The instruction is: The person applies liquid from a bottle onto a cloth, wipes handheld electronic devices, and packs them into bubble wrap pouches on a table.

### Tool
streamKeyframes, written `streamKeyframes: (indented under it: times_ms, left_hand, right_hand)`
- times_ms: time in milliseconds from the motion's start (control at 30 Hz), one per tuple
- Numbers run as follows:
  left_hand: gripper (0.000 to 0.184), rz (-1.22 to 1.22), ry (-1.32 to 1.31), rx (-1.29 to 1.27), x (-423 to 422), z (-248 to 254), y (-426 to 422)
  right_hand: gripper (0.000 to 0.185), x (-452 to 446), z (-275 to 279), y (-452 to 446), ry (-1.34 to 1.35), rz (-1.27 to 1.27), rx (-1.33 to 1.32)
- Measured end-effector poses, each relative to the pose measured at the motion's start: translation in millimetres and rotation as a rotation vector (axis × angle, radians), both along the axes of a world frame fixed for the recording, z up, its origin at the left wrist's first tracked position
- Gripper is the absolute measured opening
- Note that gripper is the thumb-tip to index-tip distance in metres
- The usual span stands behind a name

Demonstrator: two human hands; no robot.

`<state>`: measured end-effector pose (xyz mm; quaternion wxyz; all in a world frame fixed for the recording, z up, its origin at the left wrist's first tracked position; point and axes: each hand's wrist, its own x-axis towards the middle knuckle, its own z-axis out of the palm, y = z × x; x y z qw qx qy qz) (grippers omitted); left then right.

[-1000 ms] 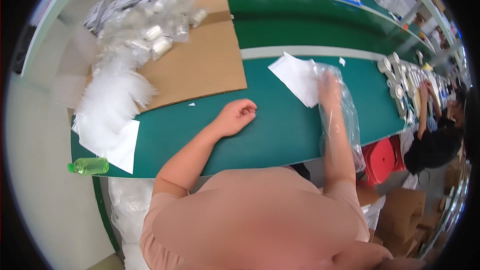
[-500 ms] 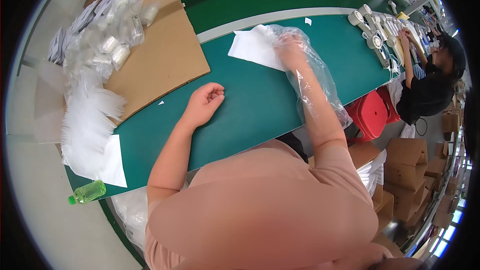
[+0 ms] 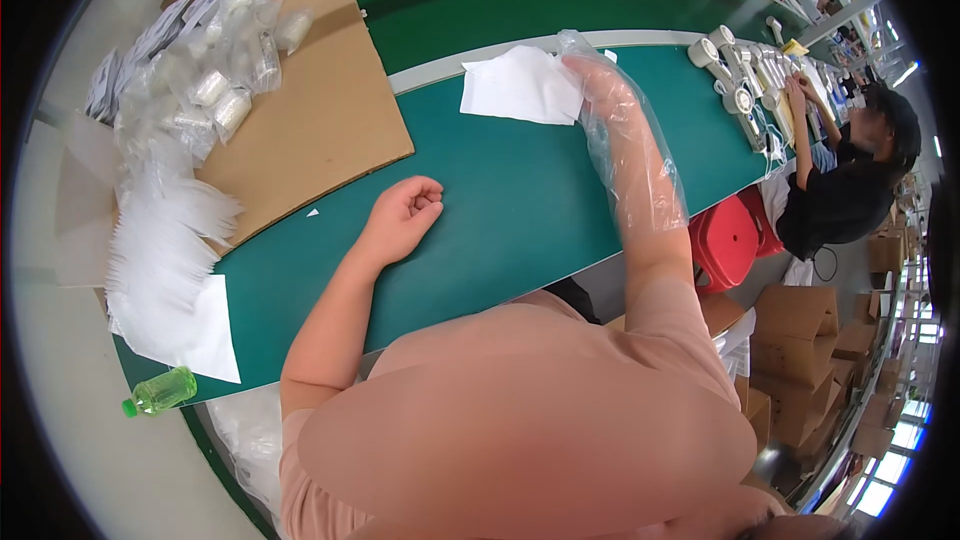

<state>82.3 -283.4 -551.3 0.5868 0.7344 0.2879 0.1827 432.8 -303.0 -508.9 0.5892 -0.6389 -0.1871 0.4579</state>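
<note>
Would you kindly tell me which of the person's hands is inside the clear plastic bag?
The right hand, by the edge of a white sheet: the clear plastic bag surrounds it, while the left hand, loosely curled, is uncovered.

Right hand (image 3: pixel 606 90): inside a clear bag (image 3: pixel 604 148), at the right edge of white paper (image 3: pixel 515 90). Left hand (image 3: pixel 405 222): over the green table (image 3: pixel 510 210), fingers (image 3: pixel 426 188) loosely curled. Cardboard (image 3: pixel 325 105): lies flat, wrapped packs (image 3: pixel 212 90) heaped along its left. Bottle (image 3: pixel 165 391): at the near left corner. Red stool (image 3: pixel 722 240): stands at right.
</note>
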Motion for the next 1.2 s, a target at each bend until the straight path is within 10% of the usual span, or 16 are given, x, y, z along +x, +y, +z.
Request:
streamKeyframes:
  times_ms: [200,367,600,667,800,1033,1200]
  left_hand:
    - [0.017,-0.001,-0.011,0.050,-0.9,-0.9,0.5]
    - [0.016,-0.001,0.027,0.062,-0.1,-0.7,0.0]
    - [0.017,0.025,-0.042,0.007,-0.9,-7.2,1.2]
    - [0.017,0.031,-0.039,-0.005,-1.3,-6.5,1.6]
    - [0.018,-0.005,0.001,-0.050,-1.2,-3.0,2.8]
    - [0.019,0.007,0.004,-0.068,-1.8,-1.2,2.6]
    - [0.017,0.034,-0.020,-0.065,-0.2,1.1,1.8]
  right_hand:
    - [0.070,8.9,-15.8,2.4,0.148,-0.021,0.393]
    - [0.049,10.7,-38.2,5.5,0.169,0.103,0.327]
    - [0.074,-21.5,-37.7,1.5,-0.604,0.118,0.125]
    - [0.075,-49.4,-34.6,-3.4,-1.409,0.056,-0.074]
    - [0.059,-58.1,-59.0,6.2,-1.664,0.103,-0.099]
    - [0.034,-34.1,-58.0,12.4,-1.494,0.235,-0.125]
    - [0.032,-23.3,-64.2,7.2,-0.508,-0.086,0.422]
